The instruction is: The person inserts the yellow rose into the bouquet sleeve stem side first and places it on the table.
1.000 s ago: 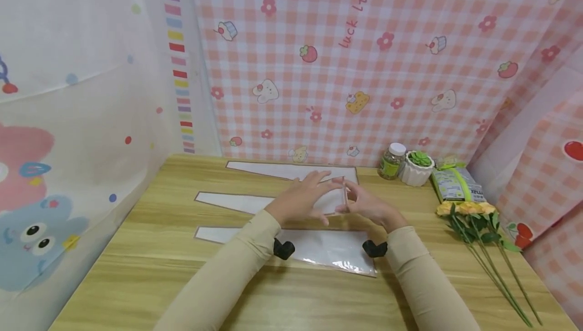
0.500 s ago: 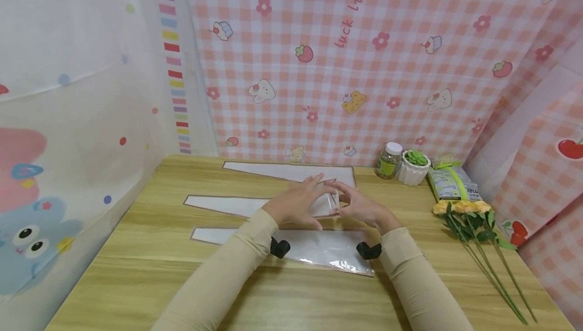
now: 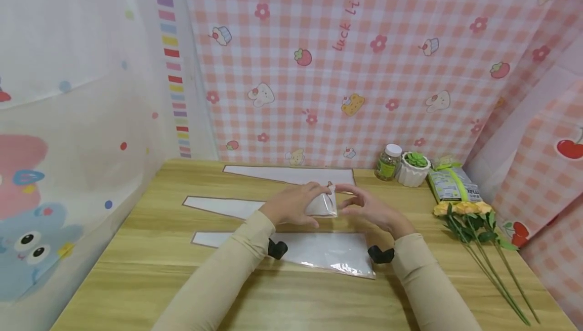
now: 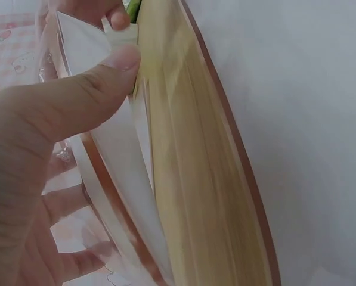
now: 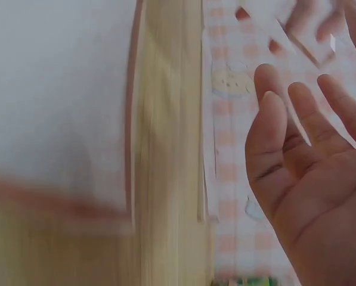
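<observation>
Three long, tapered white sleeves of clear film with brown borders lie one behind another. My left hand grips the wide end of the middle sleeve, which is lifted off the table and bent up. In the left wrist view, my left thumb lies on the near side of the film and the fingers are behind it. My right hand hovers just right of that end, fingers loosely bent with nothing between them. Behind is the back sleeve; nearer me lies the front sleeve, partly covered by my left forearm.
Along the back right of the wooden table stand a lidded jar, a potted succulent and a grey-green packet. Yellow roses with long stems lie at the right. Printed cloth hangs behind.
My right hand has let go of the middle sleeve's wide end and drawn away to the right. The left hand keeps hold; the sleeve has shifted slightly left.
</observation>
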Demonstrator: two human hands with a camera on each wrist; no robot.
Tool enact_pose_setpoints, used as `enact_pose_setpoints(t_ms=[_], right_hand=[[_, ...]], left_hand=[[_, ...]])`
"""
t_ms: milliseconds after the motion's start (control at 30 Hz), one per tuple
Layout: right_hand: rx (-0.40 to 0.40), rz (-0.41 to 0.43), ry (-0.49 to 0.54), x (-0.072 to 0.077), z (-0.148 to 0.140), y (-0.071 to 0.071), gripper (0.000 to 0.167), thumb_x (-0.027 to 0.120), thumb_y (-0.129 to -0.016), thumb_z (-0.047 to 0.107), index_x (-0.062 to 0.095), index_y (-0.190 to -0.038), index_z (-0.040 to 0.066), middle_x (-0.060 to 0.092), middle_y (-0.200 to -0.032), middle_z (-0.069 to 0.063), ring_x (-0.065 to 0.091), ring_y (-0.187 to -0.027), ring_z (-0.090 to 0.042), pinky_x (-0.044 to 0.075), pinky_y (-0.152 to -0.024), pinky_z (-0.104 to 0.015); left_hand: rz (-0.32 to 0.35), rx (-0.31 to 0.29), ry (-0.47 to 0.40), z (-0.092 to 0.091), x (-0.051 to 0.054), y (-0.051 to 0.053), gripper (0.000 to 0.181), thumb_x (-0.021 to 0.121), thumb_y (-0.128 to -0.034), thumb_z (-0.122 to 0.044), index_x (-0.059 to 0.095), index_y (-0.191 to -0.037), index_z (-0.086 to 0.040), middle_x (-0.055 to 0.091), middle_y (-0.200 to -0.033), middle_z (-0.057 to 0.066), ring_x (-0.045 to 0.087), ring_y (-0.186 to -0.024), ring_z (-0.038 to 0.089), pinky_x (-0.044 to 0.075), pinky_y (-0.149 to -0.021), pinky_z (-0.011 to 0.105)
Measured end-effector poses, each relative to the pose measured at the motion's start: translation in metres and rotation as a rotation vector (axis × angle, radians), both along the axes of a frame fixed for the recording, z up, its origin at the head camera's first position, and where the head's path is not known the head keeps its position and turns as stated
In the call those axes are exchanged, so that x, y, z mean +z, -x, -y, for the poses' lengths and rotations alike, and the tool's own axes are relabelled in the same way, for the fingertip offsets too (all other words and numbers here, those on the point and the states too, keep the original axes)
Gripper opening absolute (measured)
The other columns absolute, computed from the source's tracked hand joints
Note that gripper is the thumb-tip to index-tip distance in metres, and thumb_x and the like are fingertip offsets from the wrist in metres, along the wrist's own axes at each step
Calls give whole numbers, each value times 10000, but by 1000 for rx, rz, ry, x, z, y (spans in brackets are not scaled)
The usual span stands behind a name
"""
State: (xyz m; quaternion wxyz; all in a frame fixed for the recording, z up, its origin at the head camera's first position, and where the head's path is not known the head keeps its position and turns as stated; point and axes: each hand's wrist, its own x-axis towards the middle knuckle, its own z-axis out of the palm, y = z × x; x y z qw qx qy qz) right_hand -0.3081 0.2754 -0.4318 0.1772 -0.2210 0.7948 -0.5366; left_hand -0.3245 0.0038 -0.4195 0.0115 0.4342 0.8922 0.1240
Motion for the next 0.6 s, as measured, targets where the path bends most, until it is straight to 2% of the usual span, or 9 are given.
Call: enact_pose_setpoints(t_ms=[100,300,533,600], right_hand=[[-39,-5,-3,2,-15,-5,641,624,-1001,105,325,-1563,24,287,-1600,-257,439,-1333,-485,482,-1004,-394],[-208,-8,-45,1,-55,-15,608,606,-1027,181,341,-1543,-1,317,-1581,-252,484,-1288,-391,506,-954,-472],[-336,-23,-116,0,-100,-35,619,575,-1050,235,317,-1546,-29,347,-1557,-278,460,-1314,-427,525,-911,-447],[-374,-39,-150,3,-115,-41,620,552,-1061,251,302,-1549,-38,355,-1548,-289,493,-1291,-384,531,-904,-441]], left_hand=[[-3,5,2,0,-2,1,875,838,-822,-440,372,-1541,-261,464,-1512,38,562,-1269,254,465,-1075,421],[-12,4,3,1,-5,2,844,820,-843,-432,371,-1539,-270,460,-1515,29,553,-1282,239,464,-1078,411],[-35,0,8,3,-10,3,828,805,-851,-435,374,-1536,-261,479,-1494,25,566,-1253,221,476,-1062,396],[-47,-9,5,2,-9,4,828,806,-849,-433,377,-1534,-255,485,-1488,27,565,-1252,220,471,-1066,401]])
